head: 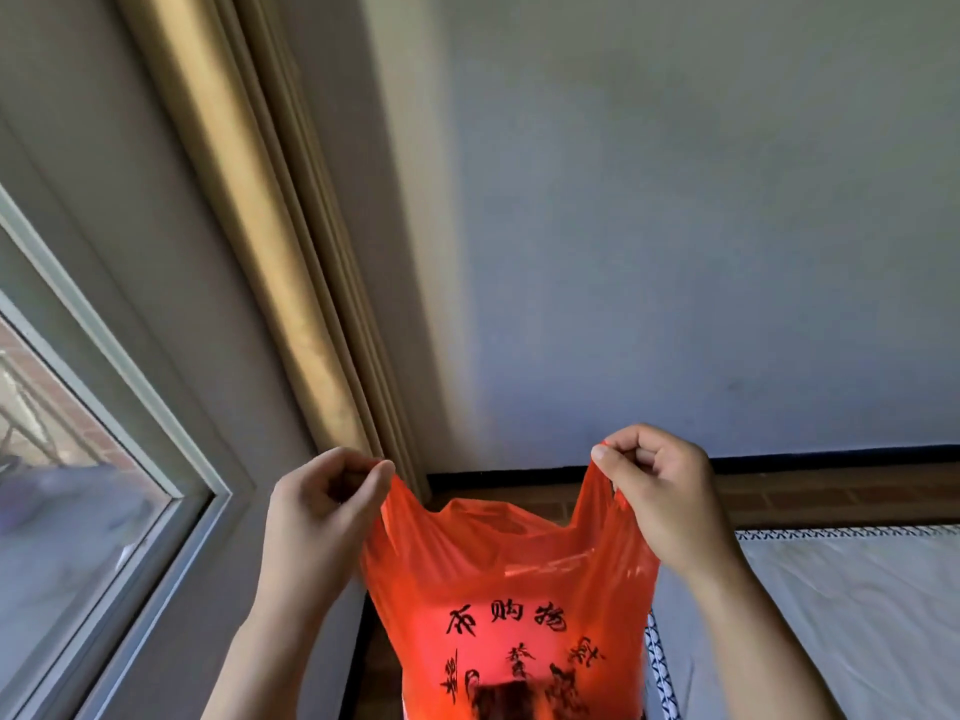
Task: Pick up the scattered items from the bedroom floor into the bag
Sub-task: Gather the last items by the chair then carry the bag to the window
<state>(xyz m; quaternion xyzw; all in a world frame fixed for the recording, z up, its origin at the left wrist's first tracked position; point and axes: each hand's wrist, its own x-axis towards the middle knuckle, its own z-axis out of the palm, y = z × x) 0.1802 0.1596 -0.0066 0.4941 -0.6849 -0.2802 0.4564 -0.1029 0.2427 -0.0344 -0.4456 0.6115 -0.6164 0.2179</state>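
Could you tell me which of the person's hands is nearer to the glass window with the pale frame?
Left. The left hand pinches one handle of the orange plastic bag, on the side of the glass window; the right hand pinches the other handle, beyond the bag.

Single head-worn wide-angle view. It faced forward, pitched toward the wall [675, 226] and window frame [171, 459] rather than the floor, close behind a raised bag [509, 589]; the frame's lower edge cropped both forearms.
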